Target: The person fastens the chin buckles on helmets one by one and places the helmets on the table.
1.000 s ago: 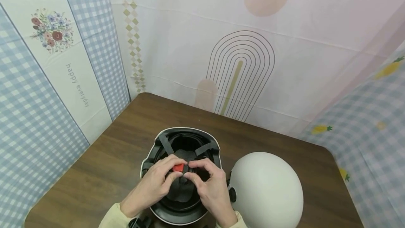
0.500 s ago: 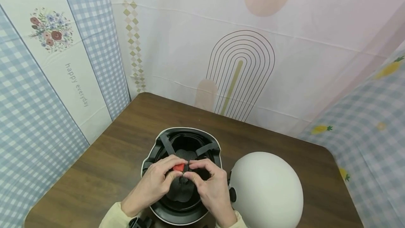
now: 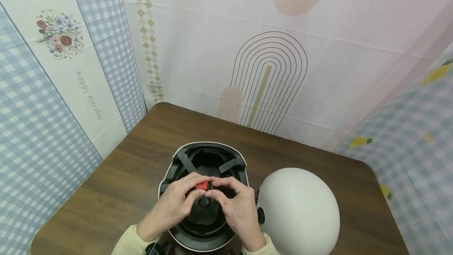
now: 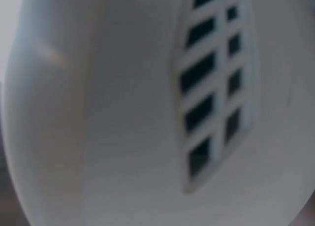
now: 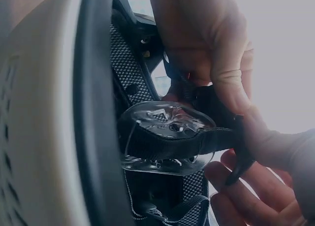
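Observation:
A white helmet with a black lining (image 3: 199,243) lies upside down on the table, its opening facing up. Above the opening, my left hand (image 3: 173,200) pinches the red part of a chin-strap buckle (image 3: 202,185) between thumb and fingers. Opposite it, my right hand (image 3: 240,209) pinches the buckle's black part, and the fingertips of both hands nearly meet. In the right wrist view a black strap (image 5: 162,143) runs through a clear plastic piece (image 5: 162,110) to my fingers. Fingers hide much of the buckle. Only the helmet's white vented shell (image 4: 133,113) fills the left wrist view.
A second white helmet (image 3: 299,211), dome up, stands close to my right hand. Both helmets are on a brown wooden table (image 3: 120,184). Patterned cloths (image 3: 198,50) hang behind the table and at its sides. A black object (image 3: 157,248) sits by my left wrist.
My two hands have drawn slightly closer together, and less of the buckle's black part shows between the fingers. The head view has shifted a little. Both helmets stay in place.

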Tool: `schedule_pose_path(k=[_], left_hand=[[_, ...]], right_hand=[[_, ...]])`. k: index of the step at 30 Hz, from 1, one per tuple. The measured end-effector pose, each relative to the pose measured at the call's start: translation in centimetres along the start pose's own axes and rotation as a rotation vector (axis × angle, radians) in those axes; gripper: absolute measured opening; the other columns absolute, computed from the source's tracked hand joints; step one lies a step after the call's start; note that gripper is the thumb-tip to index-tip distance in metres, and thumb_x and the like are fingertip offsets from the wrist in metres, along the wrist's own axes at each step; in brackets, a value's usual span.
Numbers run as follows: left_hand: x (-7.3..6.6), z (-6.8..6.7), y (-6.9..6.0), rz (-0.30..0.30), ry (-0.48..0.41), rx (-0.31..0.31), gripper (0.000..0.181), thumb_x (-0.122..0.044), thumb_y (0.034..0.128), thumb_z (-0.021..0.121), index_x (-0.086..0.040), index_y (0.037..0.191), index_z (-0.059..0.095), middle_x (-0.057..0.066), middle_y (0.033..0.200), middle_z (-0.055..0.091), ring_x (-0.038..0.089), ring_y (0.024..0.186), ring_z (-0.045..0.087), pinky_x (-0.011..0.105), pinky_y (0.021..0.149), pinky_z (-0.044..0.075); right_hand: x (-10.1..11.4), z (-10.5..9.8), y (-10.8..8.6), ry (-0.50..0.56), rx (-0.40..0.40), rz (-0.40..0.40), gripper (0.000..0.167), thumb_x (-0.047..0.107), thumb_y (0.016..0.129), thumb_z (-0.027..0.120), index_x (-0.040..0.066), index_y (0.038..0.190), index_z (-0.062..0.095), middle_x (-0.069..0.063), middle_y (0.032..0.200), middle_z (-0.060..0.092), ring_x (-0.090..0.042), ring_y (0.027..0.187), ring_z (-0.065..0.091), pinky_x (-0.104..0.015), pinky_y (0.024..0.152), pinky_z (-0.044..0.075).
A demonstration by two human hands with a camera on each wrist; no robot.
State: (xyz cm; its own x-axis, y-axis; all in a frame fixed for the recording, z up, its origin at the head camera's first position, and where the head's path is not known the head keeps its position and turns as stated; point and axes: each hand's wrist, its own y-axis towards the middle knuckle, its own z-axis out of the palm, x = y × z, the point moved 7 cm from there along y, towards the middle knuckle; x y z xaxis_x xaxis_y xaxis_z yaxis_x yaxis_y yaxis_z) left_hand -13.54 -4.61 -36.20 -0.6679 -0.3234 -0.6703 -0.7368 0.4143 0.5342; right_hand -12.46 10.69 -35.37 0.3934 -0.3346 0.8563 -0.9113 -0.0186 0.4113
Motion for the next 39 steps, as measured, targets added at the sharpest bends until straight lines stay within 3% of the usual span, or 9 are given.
schedule_pose_path(k=[7,12,19,20,22,26,29,32,39], left_hand=[[0.1,-0.7,-0.5,-0.002,0.131,-0.059,0.037,-0.020,0.0904,0.071,-0.016,0.126,0.064,-0.010,0.120,0.062,0.010,0.108,0.060,0.035,0.086,0.050],[-0.2,-2.2,-0.8,0.001,0.230,-0.127,0.039,-0.019,0.0897,0.071,-0.016,0.128,0.064,-0.001,0.132,0.060,0.015,0.112,0.061,0.040,0.081,0.048],[0.3,-6.2,-1.6,0.090,0.112,-0.479,0.032,0.005,0.0833,0.068,-0.007,0.112,0.071,0.010,0.119,0.066,0.027,0.107,0.060,0.038,0.092,0.041],[0.8,-6.6,-1.8,0.056,0.102,-0.507,0.031,0.005,0.0842,0.067,-0.006,0.113,0.070,0.011,0.121,0.064,0.028,0.109,0.057,0.034,0.094,0.039],[2.4,-7.1,-2.2,-0.083,0.068,-0.513,0.032,0.001,0.0890,0.065,-0.005,0.120,0.066,0.011,0.129,0.059,0.031,0.115,0.053,0.032,0.097,0.036],[6.0,-6.4,-3.7,-0.494,-0.035,-0.354,0.042,-0.027,0.1024,0.051,-0.008,0.140,0.049,0.013,0.144,0.045,0.033,0.126,0.046,0.044,0.101,0.037],[7.4,-5.7,-4.5,-0.660,-0.114,-0.243,0.053,-0.039,0.1049,0.039,-0.006,0.146,0.041,0.020,0.145,0.043,0.037,0.129,0.044,0.053,0.103,0.035],[7.7,-5.3,-4.6,-0.697,-0.154,-0.199,0.057,-0.041,0.1052,0.037,-0.001,0.145,0.042,0.022,0.144,0.044,0.037,0.134,0.039,0.052,0.106,0.031],[7.2,-5.1,-4.4,-0.688,-0.180,-0.217,0.053,-0.039,0.1051,0.039,-0.002,0.141,0.048,0.021,0.141,0.049,0.036,0.130,0.045,0.052,0.105,0.035]], right_hand=[[-0.2,0.8,-0.6,-0.053,0.080,0.023,0.015,0.021,0.089,0.072,0.022,0.104,0.072,0.008,0.121,0.066,-0.011,0.114,0.060,-0.037,0.092,0.049],[0.7,1.0,-1.5,-0.189,0.067,-0.023,0.022,0.024,0.092,0.069,0.024,0.114,0.068,0.004,0.141,0.052,-0.016,0.130,0.048,-0.050,0.099,0.043],[2.1,2.1,-2.4,-0.269,0.102,-0.067,0.034,0.028,0.093,0.067,0.026,0.127,0.060,0.002,0.152,0.036,-0.026,0.141,0.031,-0.064,0.102,0.030],[2.1,2.3,-2.5,-0.276,0.114,-0.057,0.036,0.029,0.094,0.067,0.026,0.128,0.059,0.002,0.153,0.034,-0.026,0.142,0.028,-0.067,0.102,0.028],[2.1,2.8,-2.7,-0.287,0.147,-0.036,0.039,0.032,0.094,0.066,0.025,0.131,0.057,0.000,0.155,0.031,-0.027,0.144,0.023,-0.070,0.101,0.024],[2.0,4.0,-3.3,-0.313,0.224,-0.006,0.045,0.037,0.095,0.063,0.021,0.136,0.053,-0.002,0.158,0.024,-0.027,0.146,0.017,-0.070,0.100,0.022],[2.1,5.0,-3.8,-0.335,0.263,-0.026,0.049,0.038,0.095,0.063,0.019,0.139,0.050,-0.002,0.159,0.022,-0.029,0.146,0.017,-0.067,0.101,0.024],[2.1,5.9,-4.1,-0.362,0.284,-0.062,0.056,0.040,0.094,0.063,0.017,0.142,0.046,-0.004,0.159,0.021,-0.029,0.145,0.017,-0.065,0.102,0.024],[1.9,8.5,-4.6,-0.495,0.358,-0.079,0.080,0.051,0.092,0.061,0.007,0.151,0.029,-0.011,0.159,0.020,-0.034,0.144,0.019,-0.065,0.101,0.027]])
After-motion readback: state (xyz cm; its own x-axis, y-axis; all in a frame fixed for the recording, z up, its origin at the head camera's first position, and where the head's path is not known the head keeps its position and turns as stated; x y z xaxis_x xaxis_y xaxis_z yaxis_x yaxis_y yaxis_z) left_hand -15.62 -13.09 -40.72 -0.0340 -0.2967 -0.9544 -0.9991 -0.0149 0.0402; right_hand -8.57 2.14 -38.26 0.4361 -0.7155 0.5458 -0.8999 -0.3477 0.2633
